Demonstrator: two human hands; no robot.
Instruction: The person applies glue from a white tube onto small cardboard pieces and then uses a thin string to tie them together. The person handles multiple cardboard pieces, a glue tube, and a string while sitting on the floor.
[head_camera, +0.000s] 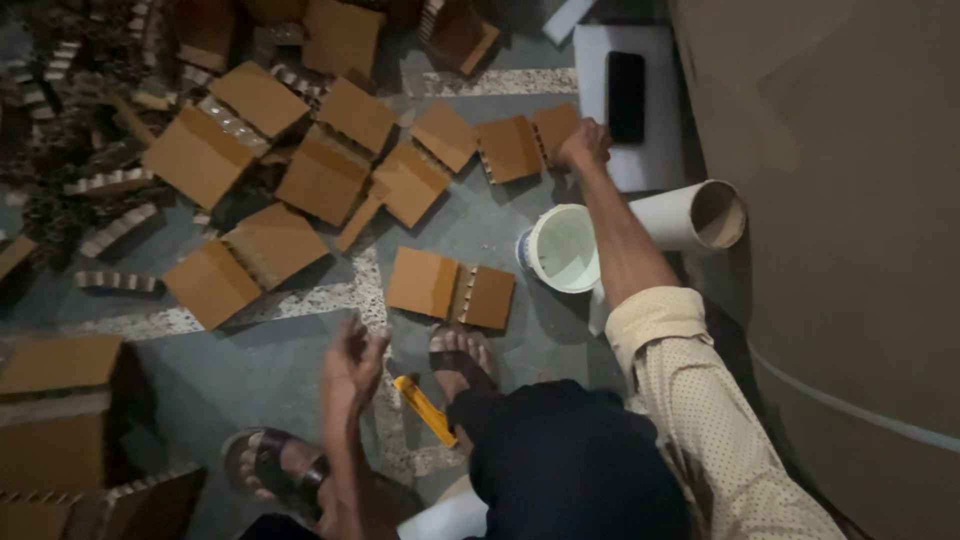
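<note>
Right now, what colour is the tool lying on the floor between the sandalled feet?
Yellow; the utility knife shows best in the head view.

Two hands: left (352, 365), right (583, 141). One white bucket (562, 248), one cardboard tube (690, 217), one yellow cutter (424, 410), one black phone (626, 96). Cardboard pieces: too many to count.

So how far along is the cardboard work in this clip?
Many folded brown cardboard pieces already lie spread on the floor. The right hand reaches the farthest piece; the left hand hovers empty above a yellow cutter. Flat stacks sit at left, seemingly unworked.
</note>
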